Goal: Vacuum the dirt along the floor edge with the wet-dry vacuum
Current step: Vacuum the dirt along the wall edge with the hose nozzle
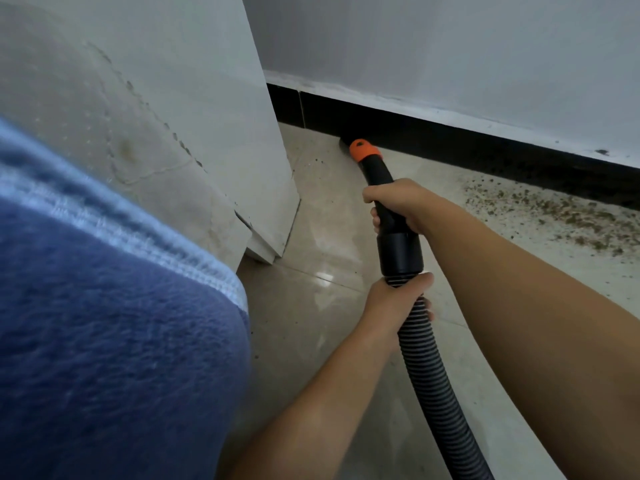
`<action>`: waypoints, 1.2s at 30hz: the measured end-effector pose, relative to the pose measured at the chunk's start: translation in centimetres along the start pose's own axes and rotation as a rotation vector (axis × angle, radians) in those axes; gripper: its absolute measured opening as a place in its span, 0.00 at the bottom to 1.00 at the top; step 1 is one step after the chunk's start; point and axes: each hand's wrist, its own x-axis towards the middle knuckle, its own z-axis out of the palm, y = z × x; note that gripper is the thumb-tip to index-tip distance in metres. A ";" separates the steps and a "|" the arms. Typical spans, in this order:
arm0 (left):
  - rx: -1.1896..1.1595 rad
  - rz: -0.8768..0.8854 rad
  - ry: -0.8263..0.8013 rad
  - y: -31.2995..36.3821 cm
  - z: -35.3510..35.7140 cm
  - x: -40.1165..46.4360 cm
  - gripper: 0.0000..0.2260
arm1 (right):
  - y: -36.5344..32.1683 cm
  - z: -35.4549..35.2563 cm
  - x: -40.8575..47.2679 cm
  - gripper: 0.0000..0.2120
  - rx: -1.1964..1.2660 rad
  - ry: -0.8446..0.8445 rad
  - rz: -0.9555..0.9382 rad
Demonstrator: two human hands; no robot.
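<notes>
Dirt (561,216) beside skirting (450,136), nozzle (346,145) perhaps touching.

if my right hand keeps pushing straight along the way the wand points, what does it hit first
Probably the black baseboard: the right hand aims the wand at it, and the nozzle tip looks already against it, though depth is unclear.

The floor (322,282) is glossy beige tile with thin grout lines, meeting a black skirting strip (450,133) along the wall. A band of brown dirt (554,213) lies on the tiles against that strip, to the right of the fingers (375,220) wrapped round the black tube, thickest far from them and thinning toward them. A few loose specks (311,164) sit on the tiles up and left of the fingers. The black nozzle tip (344,145) rests on the floor at the strip, beyond the fingers.
</notes>
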 end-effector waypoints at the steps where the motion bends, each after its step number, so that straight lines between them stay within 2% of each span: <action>1: -0.016 0.007 0.009 0.0 0.0 0.1 0.08 | -0.3 0.3 0.0 0.10 -0.027 -0.027 0.005; 5: -0.074 0.014 0.033 -0.4 0.3 -0.4 0.08 | -0.8 1.5 -0.3 0.10 -0.138 -0.106 0.021; 8: -0.073 -0.018 -0.005 -1.0 1.6 -1.6 0.04 | -0.6 0.8 -1.2 0.09 -0.223 -0.148 0.052; 12: -0.080 -0.035 -0.062 -1.5 3.0 -2.6 0.04 | -0.3 -0.6 -1.9 0.13 -0.284 -0.163 0.093; 18: -0.112 0.019 0.081 -0.5 0.8 -1.0 0.06 | -1.0 2.2 -0.5 0.13 -0.234 -0.149 0.022; 23: -0.155 0.036 0.106 -0.2 -0.4 -0.4 0.05 | -1.4 3.9 0.1 0.10 -0.233 -0.265 0.011; 25: -0.154 0.039 0.112 0.2 -0.7 0.0 0.06 | -1.7 3.8 0.6 0.10 -0.197 -0.223 -0.007; 30: -0.075 0.027 0.050 1.2 -1.5 1.1 0.08 | -1.8 2.7 1.6 0.12 -0.057 0.013 -0.057; 36: -0.086 0.034 0.046 0.9 -1.4 0.7 0.08 | -1.6 2.9 1.2 0.13 -0.088 0.021 -0.046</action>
